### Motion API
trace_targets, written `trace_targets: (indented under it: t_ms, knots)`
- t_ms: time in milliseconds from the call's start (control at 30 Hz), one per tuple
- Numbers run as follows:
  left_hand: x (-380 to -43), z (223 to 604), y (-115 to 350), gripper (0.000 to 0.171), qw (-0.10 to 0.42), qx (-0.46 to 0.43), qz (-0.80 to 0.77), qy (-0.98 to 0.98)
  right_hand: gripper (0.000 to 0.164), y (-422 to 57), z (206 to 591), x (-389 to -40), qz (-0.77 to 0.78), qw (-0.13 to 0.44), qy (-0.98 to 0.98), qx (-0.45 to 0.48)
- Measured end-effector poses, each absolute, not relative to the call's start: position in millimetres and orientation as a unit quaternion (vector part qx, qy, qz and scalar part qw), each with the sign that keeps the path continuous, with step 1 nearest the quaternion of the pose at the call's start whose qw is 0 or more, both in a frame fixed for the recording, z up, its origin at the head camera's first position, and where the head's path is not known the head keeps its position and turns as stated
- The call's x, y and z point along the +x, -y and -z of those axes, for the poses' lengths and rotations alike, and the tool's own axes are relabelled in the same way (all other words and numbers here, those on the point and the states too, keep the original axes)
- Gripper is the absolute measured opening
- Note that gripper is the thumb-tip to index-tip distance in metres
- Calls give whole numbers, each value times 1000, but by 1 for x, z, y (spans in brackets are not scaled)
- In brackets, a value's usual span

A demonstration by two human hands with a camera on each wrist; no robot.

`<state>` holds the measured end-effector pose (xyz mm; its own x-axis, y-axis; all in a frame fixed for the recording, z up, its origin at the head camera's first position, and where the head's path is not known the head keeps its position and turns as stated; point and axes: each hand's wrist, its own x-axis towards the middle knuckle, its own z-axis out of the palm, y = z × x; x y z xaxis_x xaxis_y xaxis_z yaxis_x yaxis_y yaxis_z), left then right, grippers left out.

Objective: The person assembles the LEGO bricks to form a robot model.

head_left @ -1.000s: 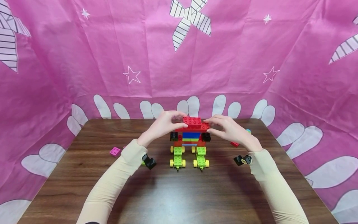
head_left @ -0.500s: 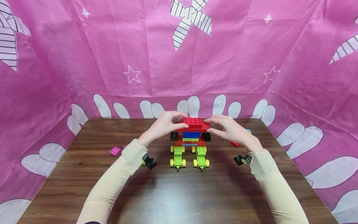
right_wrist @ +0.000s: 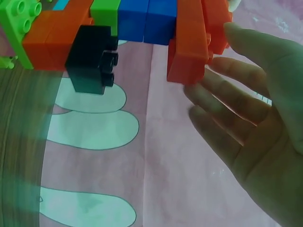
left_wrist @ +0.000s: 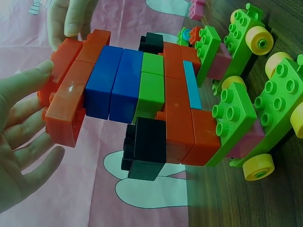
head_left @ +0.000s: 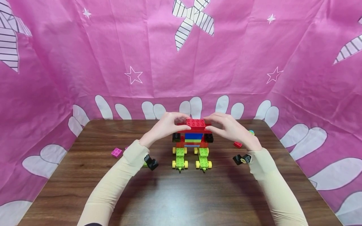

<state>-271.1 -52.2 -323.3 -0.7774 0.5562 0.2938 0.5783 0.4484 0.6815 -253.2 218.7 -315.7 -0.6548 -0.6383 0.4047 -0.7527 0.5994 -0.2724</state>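
A brick figure stands on the table, on two lime green wheeled bases [head_left: 180,160] with yellow wheels. Its middle has blue bricks [left_wrist: 114,85] above green ones [left_wrist: 151,85], and a black brick [right_wrist: 90,59] juts out at either side. On top, a red brick [head_left: 195,123] lies across a wider red row [left_wrist: 71,106]. My left hand [head_left: 167,125] pinches the top red brick at its left end, thumb in front and fingers behind. From the other end my right hand [head_left: 229,127] pinches the same brick, its lower fingers spread behind the red row.
A pink brick [head_left: 116,152] lies on the wooden table [head_left: 181,194] at left, with a green piece [head_left: 145,164] partly behind the left wrist. Near the right forearm are a small red brick [head_left: 238,144] and a blue-green piece [head_left: 251,132]. Pink cloth [head_left: 158,62] hangs behind.
The top red brick has shifted slightly right. My right hand has moved left, from the right end of the red row to the top brick. The left hand keeps its hold.
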Motion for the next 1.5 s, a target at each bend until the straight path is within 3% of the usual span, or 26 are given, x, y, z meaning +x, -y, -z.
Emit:
trace_targets:
  t_ms: [433, 1500]
  knots:
    - [-268, 321, 57, 44, 2, -337, 402, 851, 36, -207, 313, -257, -217, 127, 884, 395]
    - [-269, 322, 58, 31, -16, -337, 422, 841, 32, -206, 310, -259, -242, 96, 883, 389]
